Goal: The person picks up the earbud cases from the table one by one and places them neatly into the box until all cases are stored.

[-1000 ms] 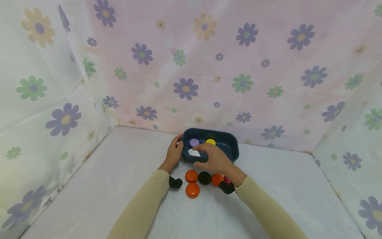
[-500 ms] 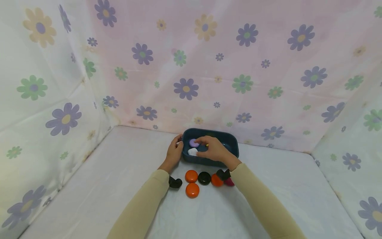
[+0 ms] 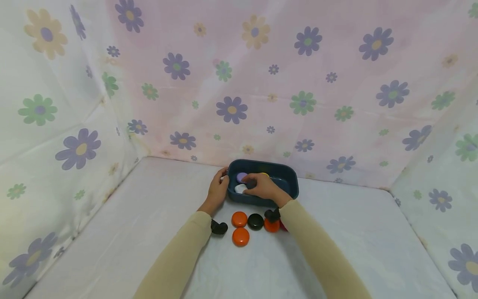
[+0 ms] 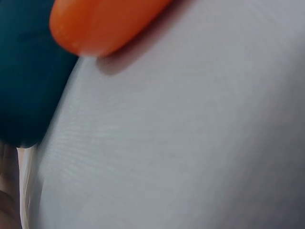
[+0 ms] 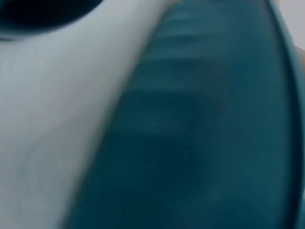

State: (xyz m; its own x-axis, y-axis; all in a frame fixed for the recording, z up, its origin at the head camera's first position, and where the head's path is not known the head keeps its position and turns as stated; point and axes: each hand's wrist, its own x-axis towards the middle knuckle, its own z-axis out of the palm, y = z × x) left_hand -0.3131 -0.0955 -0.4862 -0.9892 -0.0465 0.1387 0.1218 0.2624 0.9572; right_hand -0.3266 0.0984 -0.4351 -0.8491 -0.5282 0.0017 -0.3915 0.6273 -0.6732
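My left hand [image 3: 216, 190] rests against the left end of a dark teal rectangular container [image 3: 288, 199], thumb and fingers at its outer wall. Over the container's near side, my right hand [image 3: 264, 187] reaches in with curved fingers, a gap showing between thumb and index finger. Its thumb tip is beside a white rounded piece [image 3: 240, 189]; the index fingertip is close to a purple round piece [image 3: 240, 177]. Whether either is touched, I cannot tell. A yellow piece [image 3: 265, 174] is mostly hidden behind the right hand. The left wrist view shows the container wall [image 4: 28, 71] close up.
In front of the container lie glossy round pieces: an orange one [image 3: 239, 219], another orange one [image 3: 240, 237], a black one [image 3: 255, 221] and a third orange one [image 3: 271, 225]. The right sleeve partly covers a dark red piece [image 3: 283, 226]. Flowered cloth [image 3: 239, 83] rises behind the white surface.
My right hand has lowered into the container and its wrist has shifted left. The gap between its thumb and index finger has narrowed. My left hand has stayed at the container's left end.
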